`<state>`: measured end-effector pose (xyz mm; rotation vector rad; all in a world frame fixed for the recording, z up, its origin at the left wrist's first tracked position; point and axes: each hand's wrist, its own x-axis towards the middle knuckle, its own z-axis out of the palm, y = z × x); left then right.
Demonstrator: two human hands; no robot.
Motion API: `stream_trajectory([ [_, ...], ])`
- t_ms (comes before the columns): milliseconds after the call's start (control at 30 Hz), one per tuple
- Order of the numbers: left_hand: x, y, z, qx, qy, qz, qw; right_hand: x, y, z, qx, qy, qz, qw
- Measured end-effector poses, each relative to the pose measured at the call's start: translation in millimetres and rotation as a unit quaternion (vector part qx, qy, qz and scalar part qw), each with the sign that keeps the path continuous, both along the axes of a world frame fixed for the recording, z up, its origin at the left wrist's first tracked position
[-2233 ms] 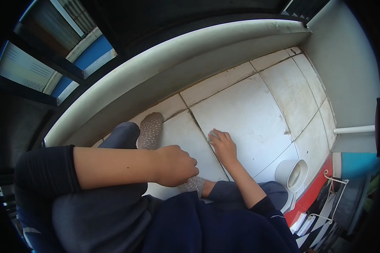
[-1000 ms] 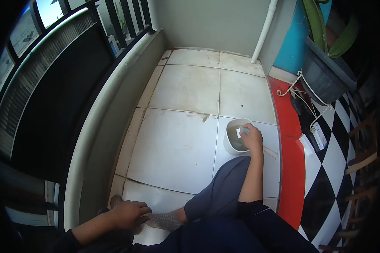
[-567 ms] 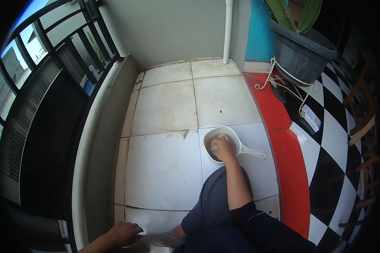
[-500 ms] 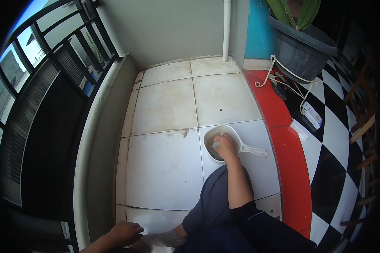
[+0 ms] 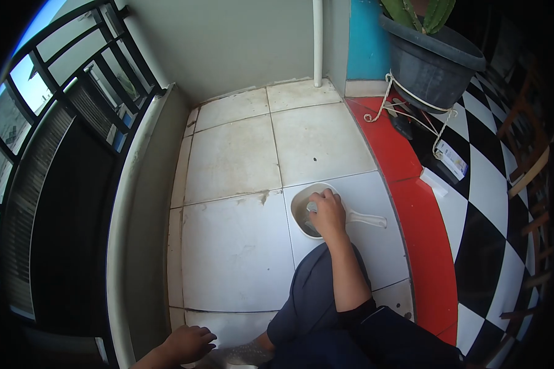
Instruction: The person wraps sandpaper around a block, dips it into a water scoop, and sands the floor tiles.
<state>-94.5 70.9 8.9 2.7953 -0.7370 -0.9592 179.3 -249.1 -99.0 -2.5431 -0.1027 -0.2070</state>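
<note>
A white plastic water dipper [image 5: 367, 219] stands on the tiles, its handle pointing right. My right hand [image 5: 329, 212] reaches down into its bowl, fingers closed around a pale, wet-looking lump [image 5: 312, 206] whose kind I cannot make out. The bowl seems to hold some cloudy water. At the bottom left, my left hand [image 5: 191, 344] hangs loosely with bent fingers near my foot [image 5: 243, 355]. Nothing shows in it, though its palm is hidden. My bent knee [image 5: 317, 270] in dark grey trousers is just below the dipper.
Stained white floor tiles [image 5: 234, 246] lie ahead, bounded by a low ledge and black railing [image 5: 64, 98] on the left. On the right are a red tile strip [image 5: 421, 246], a checkered floor [image 5: 486, 264], and a potted cactus [image 5: 434, 64] on a wire stand.
My right hand has lifted slightly inside the dipper, its fingers shifting around the pale lump. My left hand has moved slightly right. The camera view has tilted a little.
</note>
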Motion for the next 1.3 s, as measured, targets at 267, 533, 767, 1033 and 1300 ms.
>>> stream_trajectory([
  [267,12,-15,10,-0.073,-0.044,-0.015,0.996,5,0,-3,0.001,-0.045,-0.016,0.999],
  [533,1,-7,1,-0.057,-0.037,-0.024,0.997,6,-1,-8,0.036,-0.097,-0.041,0.994],
  [767,-10,0,-6,-0.062,-0.031,-0.020,0.997,11,1,-13,0.065,-0.119,-0.030,0.990],
  [1033,-23,7,-5,-0.036,-0.032,-0.015,0.999,12,2,-27,0.071,-0.110,0.002,0.991],
  [1300,-63,21,-5,-0.018,0.024,0.013,0.999,8,-2,-29,0.064,-0.090,0.020,0.994],
])
